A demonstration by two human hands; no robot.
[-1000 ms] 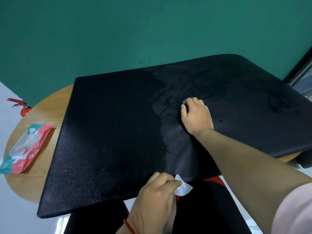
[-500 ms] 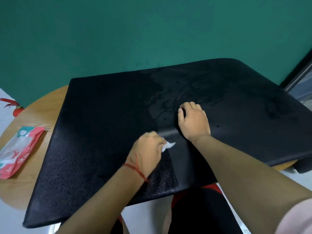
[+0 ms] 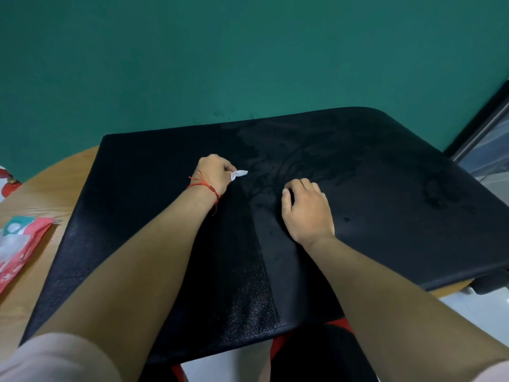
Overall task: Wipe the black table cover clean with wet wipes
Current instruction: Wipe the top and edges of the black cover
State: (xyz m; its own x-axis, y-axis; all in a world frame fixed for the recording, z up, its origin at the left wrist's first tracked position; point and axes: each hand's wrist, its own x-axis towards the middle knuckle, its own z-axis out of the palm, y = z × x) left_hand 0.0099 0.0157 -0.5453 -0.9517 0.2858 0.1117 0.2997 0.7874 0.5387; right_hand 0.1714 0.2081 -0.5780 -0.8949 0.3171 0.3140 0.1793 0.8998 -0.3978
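Since the earlier frames the left hand [image 3: 213,175] has swept from the near edge of the black table cover [image 3: 399,172] up past its middle, carrying the wet wipe [image 3: 239,174] with it, while the right hand [image 3: 305,210] has kept its spot near the cover's centre.

Left fingers [image 3: 226,169] are curled tight on the bunched wipe, only a white corner poking out toward the right hand. That knuckled grip likely lets the person press the wipe hard into the grained surface. A smoother, darker band runs from the cover's near edge up to that hand, which reads as the freshly wiped lane.

Right fingers [image 3: 303,185] are loosely bent, holding nothing, tips resting on the cover. It looks like a brace, pinning the cover so the stroke does not drag it across the wooden table [image 3: 41,186].

Damp streaks spread over the cover's far middle and right side. Its left part looks matte and dry, so I judge much wiping remains there.

Off the cover's left edge, on the bare table, lies the wipe pack [image 3: 16,244], within reach for a fresh sheet.
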